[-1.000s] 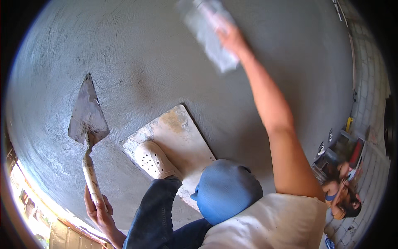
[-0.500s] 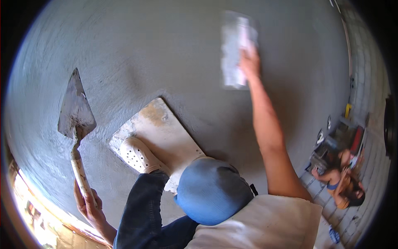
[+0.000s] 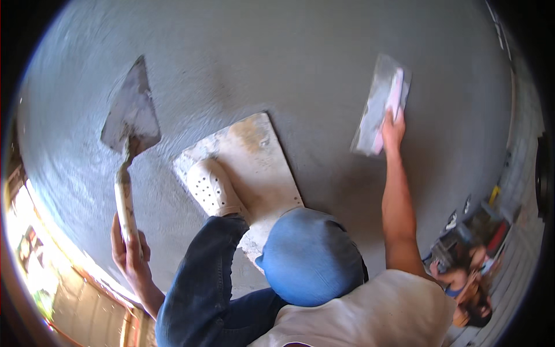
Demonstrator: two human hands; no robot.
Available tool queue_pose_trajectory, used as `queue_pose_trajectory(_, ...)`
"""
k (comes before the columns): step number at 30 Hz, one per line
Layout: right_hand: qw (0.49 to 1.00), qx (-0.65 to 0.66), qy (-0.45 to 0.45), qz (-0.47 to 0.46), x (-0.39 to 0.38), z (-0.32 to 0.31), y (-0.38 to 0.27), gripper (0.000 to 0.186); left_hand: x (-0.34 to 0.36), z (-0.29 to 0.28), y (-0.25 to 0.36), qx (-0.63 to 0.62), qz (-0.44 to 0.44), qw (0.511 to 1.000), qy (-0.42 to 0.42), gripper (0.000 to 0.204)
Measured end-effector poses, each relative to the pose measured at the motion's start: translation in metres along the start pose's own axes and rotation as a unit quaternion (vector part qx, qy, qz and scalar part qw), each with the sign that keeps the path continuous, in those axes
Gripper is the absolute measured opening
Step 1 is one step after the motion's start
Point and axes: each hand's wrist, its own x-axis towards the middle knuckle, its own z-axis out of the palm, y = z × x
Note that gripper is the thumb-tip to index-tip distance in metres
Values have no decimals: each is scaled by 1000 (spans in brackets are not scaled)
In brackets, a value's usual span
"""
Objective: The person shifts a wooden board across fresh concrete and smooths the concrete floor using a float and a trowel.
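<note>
My left hand (image 3: 134, 254), at the lower left, is closed around the handle of a pointed trowel (image 3: 133, 113). The trowel's triangular grey blade points up and away, over the wet cement surface (image 3: 231, 63). On the right, with the arm reaching forward, my right hand (image 3: 393, 132) grips the pale pink handle of a flat rectangular finishing trowel (image 3: 373, 104). That plate lies against the smooth grey cement, tilted a little to the right at its far end. Between the two tools, a foot in a white clog (image 3: 211, 184) rests on a stained pale board (image 3: 263, 159).
A blue cap (image 3: 312, 257) and white shirt cover the lower middle. At the lower right another person (image 3: 462, 280) is beside a dark bin-like container (image 3: 471, 228), near a block wall (image 3: 529, 173). Bright light and wooden edging (image 3: 87, 274) border the lower left.
The finishing trowel has moved right and nearer, its far end now leaning right. The pointed trowel and left hand appear further right and higher; the board and clog have shifted similarly in view.
</note>
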Motion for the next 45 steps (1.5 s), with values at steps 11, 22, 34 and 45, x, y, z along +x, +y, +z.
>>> queue_pose_trajectory(11, 899, -113, -340, -253, -71, 83, -58, 41, -6, -36, -19, -31, -18, 999, -14, 57)
queue_pose_trajectory(22, 875, -131, -303, -353, -2, 178, -144, 36, -17, -60, -64, -88, -17, 986, 144, 64)
queue_pose_trajectory(34, 804, -207, -385, -404, -31, 189, -192, 35, -10, -51, -69, -95, -9, 986, 135, 51)
queue_pose_trajectory(45, 979, -146, 94, -109, -33, -75, 65, 33, 5, -54, -57, -159, 13, 980, 118, 48)
